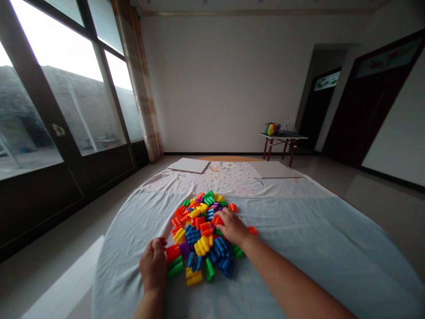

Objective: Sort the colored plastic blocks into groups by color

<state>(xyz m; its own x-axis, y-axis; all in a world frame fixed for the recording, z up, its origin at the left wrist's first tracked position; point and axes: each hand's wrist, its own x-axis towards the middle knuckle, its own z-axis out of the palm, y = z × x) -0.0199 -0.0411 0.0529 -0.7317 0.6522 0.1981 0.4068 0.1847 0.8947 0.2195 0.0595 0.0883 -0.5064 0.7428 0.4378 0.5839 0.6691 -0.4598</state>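
Note:
A heap of plastic blocks in red, orange, yellow, green, blue and purple lies on the cloth-covered table. At the heap's near left edge, my left hand (153,264) has its fingers curled against a red block (173,253), which touches a purple block (185,249). My right hand (231,226) reaches over the right side of the heap, fingers closed on an orange-red block (217,220). Blue blocks (219,249) lie below my right hand, and a yellow block (194,277) sits at the front of the heap.
Two flat boards lie at the table's far side, a white one (190,165) on the left and a greyish one (275,169) on the right. Behind them stands a small table (283,137) with a colourful bag (272,129). Windows line the left.

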